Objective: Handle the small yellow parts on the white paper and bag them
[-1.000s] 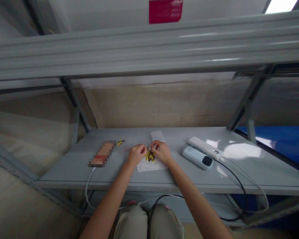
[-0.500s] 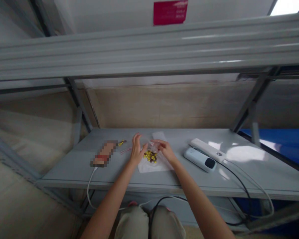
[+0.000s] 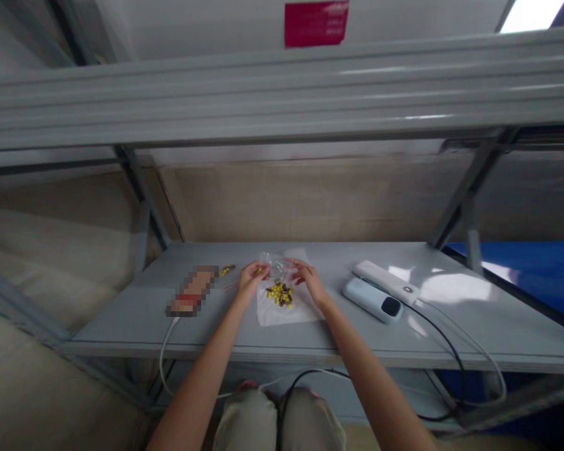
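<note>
My left hand (image 3: pixel 252 277) is closed, with a small yellow piece (image 3: pixel 260 269) showing at its fingertips. The left edge of a clear plastic bag (image 3: pixel 277 267) meets these fingers; I cannot tell whether they grip it too. At the bag's other side, my right hand (image 3: pixel 309 279) pinches it near a reddish strip. Just below the bag, a small heap of yellow and dark brown pieces (image 3: pixel 280 294) lies on a white sheet (image 3: pixel 272 316). The bag's contents are too blurred to make out.
To the left lie a pixelated flat device (image 3: pixel 193 291) on a white cable and a few yellow and brown pieces (image 3: pixel 226 269). On the right are a light blue device (image 3: pixel 371 299) and a long white one (image 3: pixel 386 280) with cables. A grey beam (image 3: pixel 282 103) crosses above the shelf.
My left hand has gone from spread fingers to closed, with a yellow piece at its tips. The plastic bag is now stretched between both hands above the heap.
</note>
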Demonstrator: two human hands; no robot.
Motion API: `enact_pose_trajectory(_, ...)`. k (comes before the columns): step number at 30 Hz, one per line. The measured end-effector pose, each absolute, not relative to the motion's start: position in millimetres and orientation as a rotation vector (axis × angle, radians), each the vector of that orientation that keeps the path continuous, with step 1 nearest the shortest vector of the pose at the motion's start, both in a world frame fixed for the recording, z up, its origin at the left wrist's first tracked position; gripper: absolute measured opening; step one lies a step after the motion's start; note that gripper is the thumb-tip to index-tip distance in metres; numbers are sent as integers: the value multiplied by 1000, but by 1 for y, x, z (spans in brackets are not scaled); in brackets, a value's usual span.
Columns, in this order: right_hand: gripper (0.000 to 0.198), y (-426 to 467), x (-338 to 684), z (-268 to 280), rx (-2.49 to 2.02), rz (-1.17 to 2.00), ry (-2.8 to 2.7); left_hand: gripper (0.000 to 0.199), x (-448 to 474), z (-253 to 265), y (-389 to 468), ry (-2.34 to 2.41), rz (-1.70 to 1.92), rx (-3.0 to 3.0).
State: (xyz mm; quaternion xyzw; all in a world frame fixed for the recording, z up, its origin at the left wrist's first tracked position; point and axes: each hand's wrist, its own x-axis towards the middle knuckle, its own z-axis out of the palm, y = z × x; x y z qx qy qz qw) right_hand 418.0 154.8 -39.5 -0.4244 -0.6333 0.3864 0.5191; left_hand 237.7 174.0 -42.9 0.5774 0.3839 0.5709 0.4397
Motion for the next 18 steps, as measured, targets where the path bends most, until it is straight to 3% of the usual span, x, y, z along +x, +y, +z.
enact_pose_trajectory(9, 36, 164, 421, -53, -1107, 839, -1494, 39, 239, -48, 175, 977, 1457, 1446)
enact_pose_trajectory(18, 17, 164, 424, -65, -1272, 692, -1734, 34, 238, -40, 166, 982, 1586, 1417)
